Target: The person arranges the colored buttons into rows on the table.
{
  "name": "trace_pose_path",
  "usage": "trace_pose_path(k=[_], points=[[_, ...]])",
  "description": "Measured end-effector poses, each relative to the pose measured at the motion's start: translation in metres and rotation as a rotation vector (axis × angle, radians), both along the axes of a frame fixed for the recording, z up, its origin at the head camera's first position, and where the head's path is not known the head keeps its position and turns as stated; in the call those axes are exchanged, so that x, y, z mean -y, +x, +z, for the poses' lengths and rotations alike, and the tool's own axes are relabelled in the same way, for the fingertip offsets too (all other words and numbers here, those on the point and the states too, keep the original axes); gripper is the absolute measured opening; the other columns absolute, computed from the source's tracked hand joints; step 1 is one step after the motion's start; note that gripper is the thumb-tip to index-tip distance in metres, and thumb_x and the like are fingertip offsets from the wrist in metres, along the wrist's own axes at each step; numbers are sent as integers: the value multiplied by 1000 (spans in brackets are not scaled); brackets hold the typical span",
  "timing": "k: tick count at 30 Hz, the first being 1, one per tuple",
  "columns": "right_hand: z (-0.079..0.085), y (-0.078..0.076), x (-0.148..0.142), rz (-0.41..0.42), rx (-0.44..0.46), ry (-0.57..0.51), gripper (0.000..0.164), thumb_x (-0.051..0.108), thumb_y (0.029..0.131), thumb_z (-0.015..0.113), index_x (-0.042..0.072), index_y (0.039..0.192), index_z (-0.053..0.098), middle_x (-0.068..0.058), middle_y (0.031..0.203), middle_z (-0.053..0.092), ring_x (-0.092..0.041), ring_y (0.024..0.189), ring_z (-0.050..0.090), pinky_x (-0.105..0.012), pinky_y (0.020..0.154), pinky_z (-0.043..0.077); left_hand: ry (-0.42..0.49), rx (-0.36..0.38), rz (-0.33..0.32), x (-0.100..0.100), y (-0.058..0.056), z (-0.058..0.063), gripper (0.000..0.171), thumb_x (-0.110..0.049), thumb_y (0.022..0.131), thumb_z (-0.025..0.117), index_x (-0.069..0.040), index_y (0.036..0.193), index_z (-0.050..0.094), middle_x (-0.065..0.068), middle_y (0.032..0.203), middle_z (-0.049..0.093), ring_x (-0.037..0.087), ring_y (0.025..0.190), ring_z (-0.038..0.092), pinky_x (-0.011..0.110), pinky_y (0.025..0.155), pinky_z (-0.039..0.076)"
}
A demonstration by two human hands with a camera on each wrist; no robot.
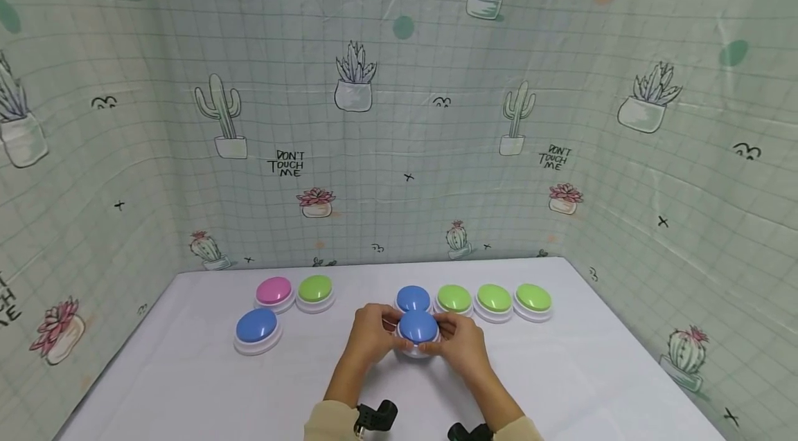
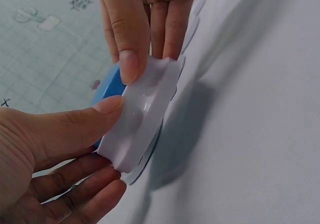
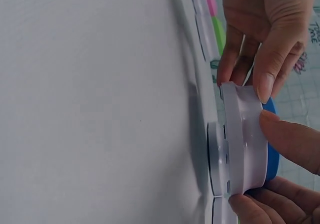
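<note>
Both hands hold one blue-topped push button [image 1: 418, 327] with a white base, raised a little off the white table. The left hand [image 1: 374, 334] grips its left side, thumb on the near rim and fingers beneath the base. From the other side the right hand [image 1: 461, 343] grips it the same way. In the left wrist view the button's white base [image 2: 142, 109] is tilted, with a shadow on the cloth beside it. Directly behind stands another blue button [image 1: 413, 298], partly covered by the held one.
Three green buttons [image 1: 494, 298] continue the row to the right. At the left stand a pink button [image 1: 273, 291], a green button [image 1: 315, 289] and a blue button [image 1: 256, 325]. Cactus-print cloth [image 1: 405, 150] walls the white table [image 1: 218, 399] at back and sides.
</note>
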State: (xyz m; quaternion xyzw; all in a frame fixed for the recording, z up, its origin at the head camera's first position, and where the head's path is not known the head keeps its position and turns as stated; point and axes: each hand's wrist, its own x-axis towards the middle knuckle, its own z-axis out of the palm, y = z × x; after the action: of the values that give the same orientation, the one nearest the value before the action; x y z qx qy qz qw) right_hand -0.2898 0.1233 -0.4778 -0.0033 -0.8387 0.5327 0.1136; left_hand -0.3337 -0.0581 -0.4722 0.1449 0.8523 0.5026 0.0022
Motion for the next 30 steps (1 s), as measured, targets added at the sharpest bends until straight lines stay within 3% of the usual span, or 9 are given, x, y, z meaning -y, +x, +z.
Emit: trace_pose_path(k=[9, 30], points=[[-8, -1, -3, -7, 13, 3, 58, -10, 65, 93, -16, 117, 68, -33, 116, 72, -46, 113, 71, -46, 96, 61, 28, 49, 6, -3, 1, -8, 45, 3, 68, 97, 1, 108, 77, 7, 96, 74, 20, 87, 68, 37, 81, 64], [-15, -1, -9, -8, 20, 22, 57, -11, 63, 94, -15, 115, 69, -32, 114, 73, -45, 111, 72, -46, 95, 61, 5, 53, 3, -8, 0, -17, 45, 3, 67, 97, 0, 107, 76, 6, 96, 74, 21, 88, 68, 38, 80, 64]])
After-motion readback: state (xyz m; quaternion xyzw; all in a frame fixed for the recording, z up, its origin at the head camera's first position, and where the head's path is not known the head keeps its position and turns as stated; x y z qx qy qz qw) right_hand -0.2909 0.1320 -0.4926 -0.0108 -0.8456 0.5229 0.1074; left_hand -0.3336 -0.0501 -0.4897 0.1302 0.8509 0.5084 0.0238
